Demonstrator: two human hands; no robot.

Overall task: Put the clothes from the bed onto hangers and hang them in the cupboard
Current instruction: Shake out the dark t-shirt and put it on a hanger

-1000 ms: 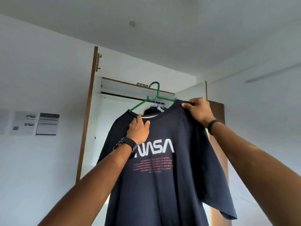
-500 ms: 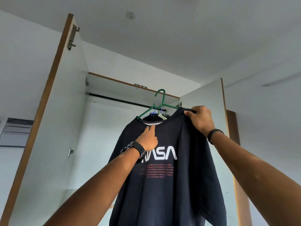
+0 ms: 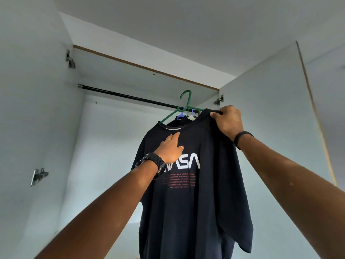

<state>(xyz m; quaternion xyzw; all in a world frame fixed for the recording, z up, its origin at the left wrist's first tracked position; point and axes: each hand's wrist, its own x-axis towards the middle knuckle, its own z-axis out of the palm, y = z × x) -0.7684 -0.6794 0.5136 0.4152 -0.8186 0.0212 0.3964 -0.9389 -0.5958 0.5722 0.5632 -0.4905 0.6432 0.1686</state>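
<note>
Head view, looking up into the open cupboard (image 3: 115,165). Dark navy T-shirt (image 3: 188,202) with white lettering on the chest hangs from a green hanger (image 3: 183,107), held up in front of the black rail (image 3: 130,97) near the cupboard's right side. Hanger hook sits level with the rail; whether it rests over the rail, cannot tell. Right hand (image 3: 228,122): grip closed, pinching the shirt's shoulder seam at the hanger's right end. Left hand (image 3: 170,149): grip open, fingers extended flat against the shirt's chest just below the collar, holding nothing. Black watch (image 3: 154,162) on the left wrist, black band (image 3: 241,136) on the right. Behind the shirt, dark clothes on a blue hanger (image 3: 182,114) hang at the rail's right end. Both cupboard doors stand open.
</note>
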